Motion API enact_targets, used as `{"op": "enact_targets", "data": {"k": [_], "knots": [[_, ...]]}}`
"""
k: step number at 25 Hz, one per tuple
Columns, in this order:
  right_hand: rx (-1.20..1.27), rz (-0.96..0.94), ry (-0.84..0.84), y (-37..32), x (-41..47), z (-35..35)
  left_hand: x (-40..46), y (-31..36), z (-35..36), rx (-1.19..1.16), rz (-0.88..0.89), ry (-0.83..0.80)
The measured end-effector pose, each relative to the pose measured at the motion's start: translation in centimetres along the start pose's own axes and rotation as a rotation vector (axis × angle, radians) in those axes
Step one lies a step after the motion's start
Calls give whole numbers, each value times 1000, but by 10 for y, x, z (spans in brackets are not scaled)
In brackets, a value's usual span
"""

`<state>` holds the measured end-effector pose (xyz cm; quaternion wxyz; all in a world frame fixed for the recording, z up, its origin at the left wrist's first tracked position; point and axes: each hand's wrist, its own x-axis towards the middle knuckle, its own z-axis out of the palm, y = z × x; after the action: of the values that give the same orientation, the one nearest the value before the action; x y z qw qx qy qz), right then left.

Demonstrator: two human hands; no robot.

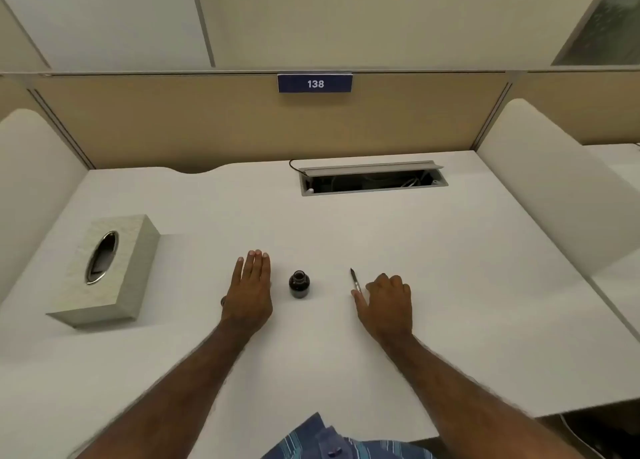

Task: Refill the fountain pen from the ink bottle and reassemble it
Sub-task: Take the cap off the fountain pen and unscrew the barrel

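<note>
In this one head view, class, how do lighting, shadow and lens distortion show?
Head view: soft even light, no glare on the desk; the tissue box casts a faint shadow to its right; wide-angle bending curves the partition edges; the ink bottle looks slightly soft.

One text can be read: the number "138" in white figures on a dark blue sign [314,83]. The sign hangs at the top edge of the tan partition [207,123], at twelve o'clock from the desk [311,372]. The ink bottle [299,284] shows no readable label.
</note>
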<state>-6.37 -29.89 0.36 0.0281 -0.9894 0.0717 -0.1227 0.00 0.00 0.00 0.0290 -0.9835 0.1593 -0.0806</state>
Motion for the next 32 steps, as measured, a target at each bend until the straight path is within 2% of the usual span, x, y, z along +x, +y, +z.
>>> {"op": "enact_targets", "data": {"k": [4,10,17,20,25,32], "knots": [[11,69,-75,-7,-2,-5,-8,4,-4,-104,-69,-64],[120,157,-86,-14,0,-7,-14,12,-19,-311,-119,-55],[380,280,66,-12,-9,-27,-18,54,-100,-885,-305,89],[472,278,130,-16,-14,-46,-17,81,-124,-1144,-412,78],[624,214,124,-25,-19,-81,-3,113,-132,-1320,-419,-99],[773,183,6,-28,-21,-105,13,121,-135,-1548,-504,-296]]}}
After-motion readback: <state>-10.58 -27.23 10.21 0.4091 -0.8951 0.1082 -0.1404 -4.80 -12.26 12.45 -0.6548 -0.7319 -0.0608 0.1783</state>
